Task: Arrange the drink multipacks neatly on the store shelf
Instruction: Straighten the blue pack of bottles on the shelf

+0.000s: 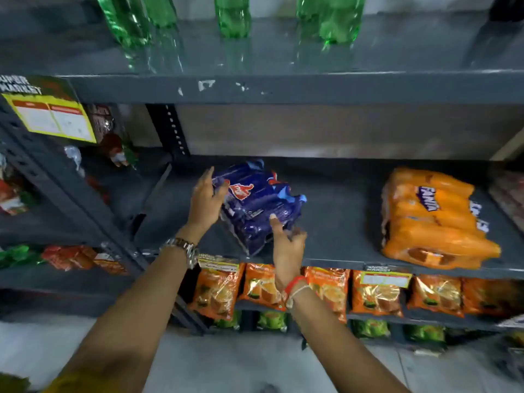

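A dark blue drink multipack (pixel 256 205) lies on the grey middle shelf (pixel 337 217), turned at an angle. My left hand (pixel 205 201) is pressed flat against its left side, thumb hooked over the top edge. At the pack's near end, my right hand (pixel 286 245) touches it with the fingertips and seems to pinch the plastic wrap. An orange Fanta multipack (pixel 431 219) rests on the same shelf to the right, well apart from the blue one.
Green bottles (pixel 232 17) stand on the shelf above. Orange snack packets (pixel 326 290) hang along the shelf below, green ones under them. A dark upright post (pixel 170 131) and a side rack with a yellow sign (pixel 54 117) stand at the left.
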A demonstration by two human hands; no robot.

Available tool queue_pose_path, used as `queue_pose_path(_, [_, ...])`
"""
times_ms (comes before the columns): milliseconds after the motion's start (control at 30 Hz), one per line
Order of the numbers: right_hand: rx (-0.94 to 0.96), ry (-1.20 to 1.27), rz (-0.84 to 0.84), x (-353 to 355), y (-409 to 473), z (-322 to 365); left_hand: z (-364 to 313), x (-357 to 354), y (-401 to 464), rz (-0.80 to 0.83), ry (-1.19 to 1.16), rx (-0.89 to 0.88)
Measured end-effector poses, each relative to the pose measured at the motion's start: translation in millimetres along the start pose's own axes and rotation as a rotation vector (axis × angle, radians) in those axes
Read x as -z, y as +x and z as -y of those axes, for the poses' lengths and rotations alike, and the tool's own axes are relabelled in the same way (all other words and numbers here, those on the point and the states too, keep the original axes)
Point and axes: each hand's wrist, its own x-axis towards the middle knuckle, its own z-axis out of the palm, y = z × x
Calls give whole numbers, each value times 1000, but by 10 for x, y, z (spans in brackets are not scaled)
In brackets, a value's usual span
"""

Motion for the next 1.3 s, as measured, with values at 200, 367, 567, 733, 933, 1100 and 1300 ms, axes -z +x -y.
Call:
queue_pose_path(200, [-319,145,-22,-203,224,65,-17,112,579,176,-172,256])
queue_pose_path(367, [-339,138,-39,-232,398,191,152,95,869,363,-47,316])
queue_pose_path(567, [-303,-67,42,-202,821,569,100,166,637,311,-64,457])
queue_pose_path(733, [-147,-175,284,-94,1004,674,89,175,384,110,-301,488])
queue_pose_path(933, [199,-317,418,63,961,317,261,82,-263,-132,-406,283])
queue_pose_path(1100, [273,-392,401,202,809,58,476,-19,-530,-184,-345,250])
queue_pose_path(1300, [194,-145,393,206,732,141,464,-89,-674,-354,-370,267])
